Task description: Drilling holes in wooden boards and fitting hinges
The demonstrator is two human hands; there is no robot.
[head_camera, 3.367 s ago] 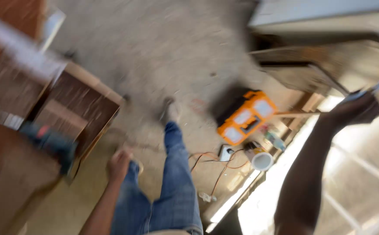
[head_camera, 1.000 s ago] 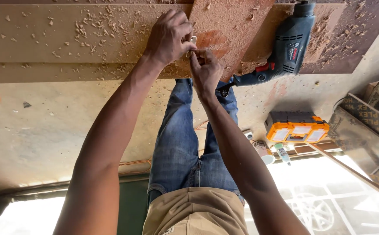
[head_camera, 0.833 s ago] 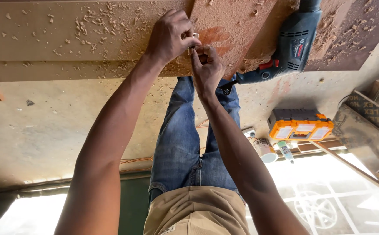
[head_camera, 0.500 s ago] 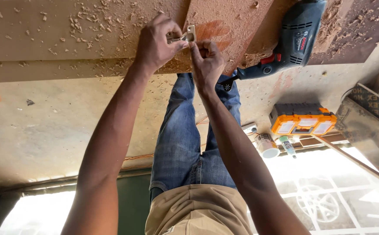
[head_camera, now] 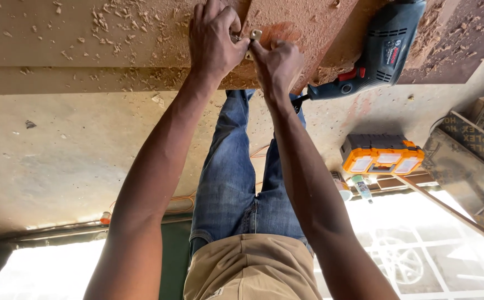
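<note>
**Two hands pinch a small metal fitting at the board's edge**

Both hands are bunched together over one small metal fitting (head_camera: pixel 255 35), a pale bit of hardware that looks like a hinge piece, though most of it is hidden. The left hand (head_camera: pixel 215 41) curls down over it with fingers closed tight, covering the fitting's near side; the right hand (head_camera: pixel 278 64) pinches it from the other side, thumb and forefinger narrow around the part that shows. The fitting sits right between the two sets of fingertips, pressed against the wooden board (head_camera: pixel 86 44), close to its front edge.

The grip is small, so the piece could, in my judgement, slip or twist out of line if either hand eases off. Loose wood shavings (head_camera: pixel 114 25) scattered over the board could get under it and keep it from seating flat.

Just beside the right hand lies a blue power drill (head_camera: pixel 378 53), resting on the board with its chuck pointing toward that wrist; a knock from the forearm could shift it. Well apart, down on the concrete floor (head_camera: pixel 59 161), stands an orange and grey tool case (head_camera: pixel 383 155), beyond the person's jeans (head_camera: pixel 236 166).
</note>
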